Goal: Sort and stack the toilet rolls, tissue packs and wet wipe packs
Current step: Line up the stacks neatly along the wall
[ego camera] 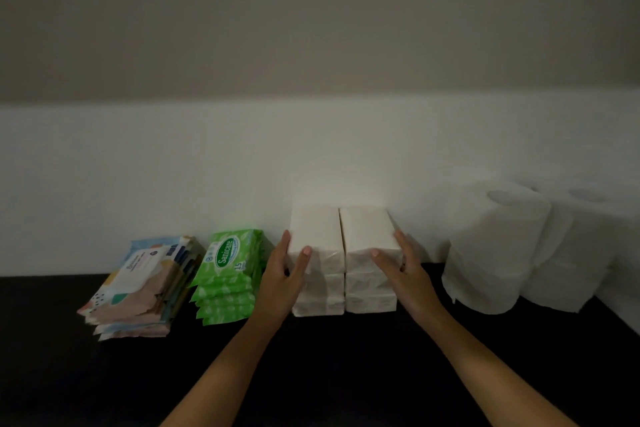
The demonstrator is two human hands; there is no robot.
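Both bare forearms reach in from the near edge of the dark table (329, 374) and angle toward each other, meeting at the white tissue packs in the middle, which stand against the white wall (242, 166). The packs form two piles side by side and touching, each several packs high: the left tissue stack (317, 236) and the right tissue stack (367, 232). The left hand (282, 270) lies flat against the outer left side of the left tissue stack, its fingers straight and pointing toward the wall, while its thumb rests across the near top edge of the uppermost pack. The right hand (401, 267) mirrors it on the outer right side of the right tissue stack, with fingers extended along that side and the thumb laid on the near face of the top pack. Neither hand wraps round a pack; both press inward with palms facing each other, bracketing the two piles between them. Just left of the left hand sits a pile of green wet wipe packs (228, 267), and farther left, close beside it, a looser pile of pastel wet wipe packs (138, 288) that fans out toward the near left. Well to the right of the right hand the toilet rolls (495, 246) stand upright, two high, with more rolls (575, 253) right beside them against the wall.
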